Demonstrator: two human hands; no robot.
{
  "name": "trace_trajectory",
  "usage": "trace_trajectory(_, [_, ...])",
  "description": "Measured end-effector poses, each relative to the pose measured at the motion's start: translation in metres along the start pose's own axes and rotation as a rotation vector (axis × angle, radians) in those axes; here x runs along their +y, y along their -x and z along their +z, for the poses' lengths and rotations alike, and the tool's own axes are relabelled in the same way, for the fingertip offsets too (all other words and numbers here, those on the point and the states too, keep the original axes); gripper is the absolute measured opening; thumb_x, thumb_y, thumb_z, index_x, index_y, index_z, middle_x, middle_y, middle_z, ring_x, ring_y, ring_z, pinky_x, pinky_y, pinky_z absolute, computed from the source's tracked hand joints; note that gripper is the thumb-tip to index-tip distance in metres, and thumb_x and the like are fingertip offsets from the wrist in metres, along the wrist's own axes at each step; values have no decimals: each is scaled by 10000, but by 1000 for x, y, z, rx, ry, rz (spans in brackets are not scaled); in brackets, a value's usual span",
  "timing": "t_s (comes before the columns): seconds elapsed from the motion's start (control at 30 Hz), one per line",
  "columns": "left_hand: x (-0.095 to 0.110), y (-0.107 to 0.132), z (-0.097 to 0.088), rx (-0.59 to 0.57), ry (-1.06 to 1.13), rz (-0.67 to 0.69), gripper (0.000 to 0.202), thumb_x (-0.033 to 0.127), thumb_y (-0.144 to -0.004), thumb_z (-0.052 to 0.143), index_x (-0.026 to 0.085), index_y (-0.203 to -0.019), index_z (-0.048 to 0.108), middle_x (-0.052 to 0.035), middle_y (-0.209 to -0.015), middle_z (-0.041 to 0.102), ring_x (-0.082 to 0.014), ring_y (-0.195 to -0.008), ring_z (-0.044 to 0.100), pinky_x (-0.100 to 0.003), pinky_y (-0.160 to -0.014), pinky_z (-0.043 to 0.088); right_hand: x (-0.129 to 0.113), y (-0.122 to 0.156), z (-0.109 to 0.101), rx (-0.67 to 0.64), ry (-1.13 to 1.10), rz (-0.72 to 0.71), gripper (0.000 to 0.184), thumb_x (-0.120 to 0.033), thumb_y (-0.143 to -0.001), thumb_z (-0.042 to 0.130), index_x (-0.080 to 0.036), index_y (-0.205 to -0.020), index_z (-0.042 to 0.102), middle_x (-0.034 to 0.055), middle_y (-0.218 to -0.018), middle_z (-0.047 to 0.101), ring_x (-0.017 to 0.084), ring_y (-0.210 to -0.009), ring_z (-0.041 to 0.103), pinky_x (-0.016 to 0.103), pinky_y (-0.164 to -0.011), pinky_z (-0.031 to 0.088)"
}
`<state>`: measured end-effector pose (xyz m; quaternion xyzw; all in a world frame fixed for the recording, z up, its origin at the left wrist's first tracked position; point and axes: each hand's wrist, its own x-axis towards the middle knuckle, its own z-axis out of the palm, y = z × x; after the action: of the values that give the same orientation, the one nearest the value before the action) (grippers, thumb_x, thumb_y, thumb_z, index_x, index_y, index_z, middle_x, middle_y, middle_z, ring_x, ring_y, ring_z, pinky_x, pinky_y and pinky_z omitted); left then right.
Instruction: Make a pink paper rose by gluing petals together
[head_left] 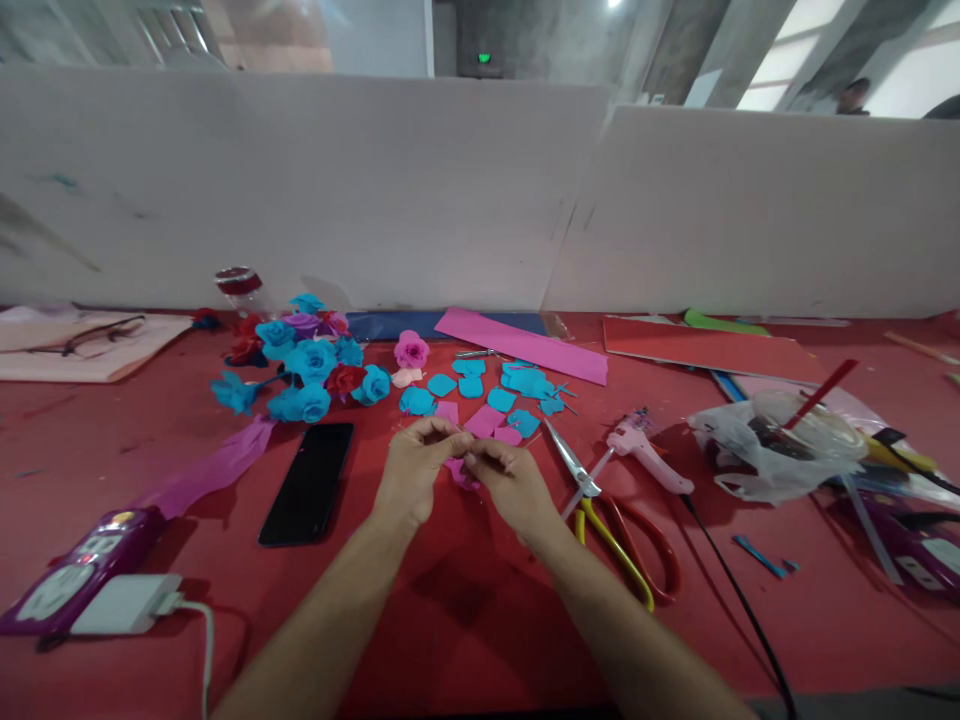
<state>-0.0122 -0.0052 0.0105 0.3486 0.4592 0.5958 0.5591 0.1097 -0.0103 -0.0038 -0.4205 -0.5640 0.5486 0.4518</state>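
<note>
My left hand (pixel 416 468) and my right hand (pixel 510 482) meet over the red table (pixel 480 610), fingers pinched together on a small pink paper piece (pixel 459 472) held between them. Just beyond the hands lie loose pink squares (pixel 486 420) and several blue cut petals (pixel 469 385). A finished pink paper rose (pixel 411 349) sits behind those. A cluster of blue, red and purple paper roses (pixel 304 365) lies to the far left of my hands.
A black phone (pixel 307 482) lies left of my hands; scissors (pixel 611 515) and a pink glue gun (pixel 646 455) lie to the right. A power strip with charger (pixel 82 590) sits at near left. A plastic bag with a cup (pixel 787 440) stands right. White partition boards (pixel 375 190) back the table.
</note>
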Motion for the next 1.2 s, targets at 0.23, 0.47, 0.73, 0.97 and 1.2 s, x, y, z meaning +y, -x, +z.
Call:
trace_trajectory(0.23, [5,0,-3,-119,24,-42,135,191,-569,768,159,-645,661,-30,-740,676,-137,-722,605,-253,-692,462,-4,-1,-3,-20,-176,64,153,-282,-740,607,-153,-659,626,-9,-607,550,101,-593,478,243,-616,391])
trace_trajectory(0.47, [7,-3,-8,-209,6,-54,143,241,-612,759,149,-697,690,-42,-730,665,-119,-658,572,-250,-651,453,-6,-1,-6,-70,-267,88,125,-286,-708,647,-163,-696,665,-7,-615,576,101,-592,501,258,-616,400])
trace_trajectory(0.73, [12,0,-6,-231,-9,-57,135,233,-621,757,134,-704,716,-61,-774,681,-120,-665,571,-242,-610,451,-5,0,-7,-129,-336,94,128,-293,-714,665,-166,-700,674,-13,-614,595,93,-595,521,251,-631,409])
trace_trajectory(0.97, [14,-2,-7,-102,104,-197,221,192,-478,826,110,-645,705,-74,-692,699,-148,-593,614,-267,-557,480,-6,0,-7,-135,-333,101,178,-328,-712,686,-164,-779,698,10,-668,644,106,-624,566,263,-650,436])
trace_trajectory(1.2, [10,-5,-7,-33,147,-197,207,158,-469,828,108,-611,686,-69,-648,702,-147,-636,646,-240,-589,478,-7,0,-5,-94,-279,38,152,-310,-733,670,-183,-814,687,5,-688,647,113,-635,573,264,-654,459])
